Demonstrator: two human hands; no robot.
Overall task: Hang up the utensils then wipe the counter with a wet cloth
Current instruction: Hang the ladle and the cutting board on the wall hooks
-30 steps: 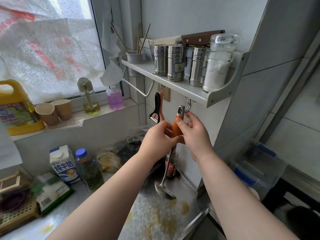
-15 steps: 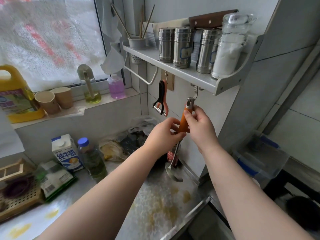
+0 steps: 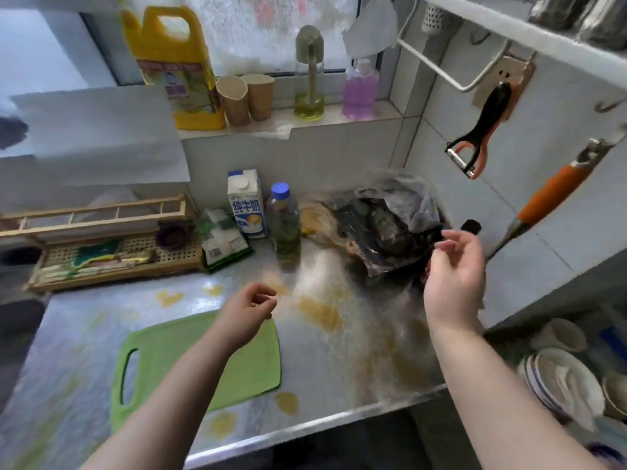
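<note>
A person's two bare hands hang empty over a stained steel bench (image 3: 339,361) in a cramped kitchen. The left hand (image 3: 246,315) hovers above the top edge of a green cutting board (image 3: 203,361), its fingers (image 3: 264,301) loosely curled and holding nothing. The right hand (image 3: 454,283) sits higher and to the right, fingers (image 3: 451,240) loosely bent, thumb and forefinger close but pinching nothing.

Two utensils hang on the wall under the shelf (image 3: 529,35). An orange-handled ladle (image 3: 549,195) slants from its hook at upper right down toward lower left, its bowl hidden behind the right hand; it appears to be swinging, though blur makes that uncertain. A black-and-orange peeler (image 3: 481,130) hangs to its left, blade end down.

The cutting board lies flat, its long axis running from the slot handle (image 3: 129,376) at near left to the far right corner just beneath the left hand. If it is next to be hung, the left hand is plainly the nearer. A folded cloth (image 3: 101,259) on the wooden rack (image 3: 112,252), well to the left, also lies on that hand's side. Yellow spills dot the bench, awaiting the wipe.
</note>
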